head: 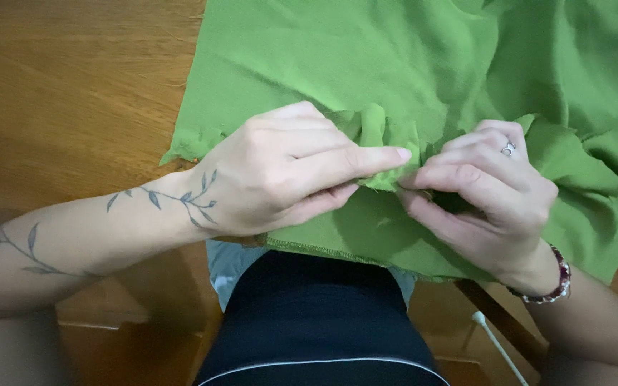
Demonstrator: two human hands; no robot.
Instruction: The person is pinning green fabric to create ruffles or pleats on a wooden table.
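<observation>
Head view, near to far. A thin white rod (pixel 493 343) stands at the near right, beside the wearer's dark lap. Above the lap, the stitched near hem of a green fabric (pixel 395 64) overhangs the table edge. The left hand (pixel 280 171) and right hand (pixel 484 193) meet at centre, fingers closed, each pinching a bunched fold of the fabric between thumb and fingers. The fabric spreads far and right across the wooden table (pixel 73 86), whose bare surface lies at left.
</observation>
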